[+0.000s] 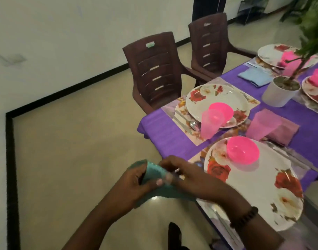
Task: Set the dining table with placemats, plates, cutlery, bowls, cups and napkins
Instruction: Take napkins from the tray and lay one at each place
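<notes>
Purple cloth covers the dining table (165,134), which fills the frame from about 1 to 4 o'clock, with pale floor tiles and a black border strip running off toward 9 o'clock. Down at 6 o'clock, off the table's near corner, the left hand (136,179) and the right hand (189,175) meet over a teal napkin (154,173): the left curls its fingers round one folded end, the right pinches the cloth from the other side (motion blur hides the exact fingertips). A beaded bracelet (244,218) sits on the right wrist.

Just beside the hands, toward 4 o'clock, a floral plate (259,192) carries a pink bowl (242,152). Near centre frame a second floral plate (205,100) on its placemat (196,138) holds another pink bowl (222,110), with a pink cup (209,126) and a spoon (193,124) alongside. Toward 2 o'clock stand a white plant pot (279,94) and a blue napkin (253,77). Two brown chairs (154,73) sit at 12 o'clock.
</notes>
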